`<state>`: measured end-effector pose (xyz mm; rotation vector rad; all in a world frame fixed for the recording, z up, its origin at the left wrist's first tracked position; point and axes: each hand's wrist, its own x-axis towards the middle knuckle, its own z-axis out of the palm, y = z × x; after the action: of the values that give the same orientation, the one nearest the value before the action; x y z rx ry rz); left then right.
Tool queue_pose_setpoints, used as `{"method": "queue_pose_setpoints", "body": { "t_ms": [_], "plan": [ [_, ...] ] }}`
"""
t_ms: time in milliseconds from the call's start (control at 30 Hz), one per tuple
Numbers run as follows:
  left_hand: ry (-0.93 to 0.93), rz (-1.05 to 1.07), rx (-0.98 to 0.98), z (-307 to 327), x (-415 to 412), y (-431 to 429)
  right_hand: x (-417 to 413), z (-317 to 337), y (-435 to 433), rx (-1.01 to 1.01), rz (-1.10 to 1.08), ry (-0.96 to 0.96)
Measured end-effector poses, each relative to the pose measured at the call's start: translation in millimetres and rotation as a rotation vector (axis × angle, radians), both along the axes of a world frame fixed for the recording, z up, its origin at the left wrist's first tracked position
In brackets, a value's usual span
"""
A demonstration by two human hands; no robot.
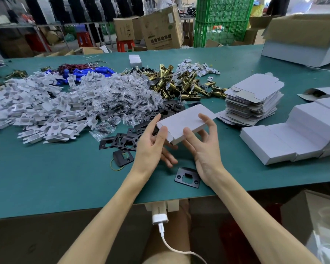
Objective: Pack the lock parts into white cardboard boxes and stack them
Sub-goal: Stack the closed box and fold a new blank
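Both my hands hold one closed white cardboard box [185,121] just above the green table [55,178]. My left hand [152,145] grips its near left corner, thumb on top and fingers underneath. My right hand [204,143] holds the right side, thumb and a finger on the lid. Black strike plates [126,139] lie under and left of the box, and one lone black plate [188,177] sits near my right wrist. Brass latch bolts [179,84] are heaped beyond. Closed white boxes [286,138] lie in rows at the right.
A tall stack of flat box blanks [253,98] stands right of centre. White plastic inserts [36,109] and clear bagged screws [122,96] cover the left half. Blue parts with wires [88,73] lie farther back. A large grey carton [303,40] sits at the far right.
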<state>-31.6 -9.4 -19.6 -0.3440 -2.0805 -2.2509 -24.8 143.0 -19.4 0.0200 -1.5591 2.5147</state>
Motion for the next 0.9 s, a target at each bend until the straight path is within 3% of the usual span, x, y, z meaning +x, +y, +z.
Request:
{"method": "queue_pose_setpoints", "body": {
  "t_ms": [167,667,900],
  "plan": [
    [0.003,-0.076,-0.039,-4.0,-2.7,-0.2,-0.1,-0.4,-0.4,0.001,-0.008,-0.002],
    [0.002,-0.005,-0.076,-6.1,-3.0,1.1,-4.0,0.0,0.8,-0.057,0.008,-0.007],
    [-0.014,-0.007,0.012,-2.3,-4.4,-1.6,-3.5,-1.7,-2.3,0.096,-0.027,0.028]
  ]
}}
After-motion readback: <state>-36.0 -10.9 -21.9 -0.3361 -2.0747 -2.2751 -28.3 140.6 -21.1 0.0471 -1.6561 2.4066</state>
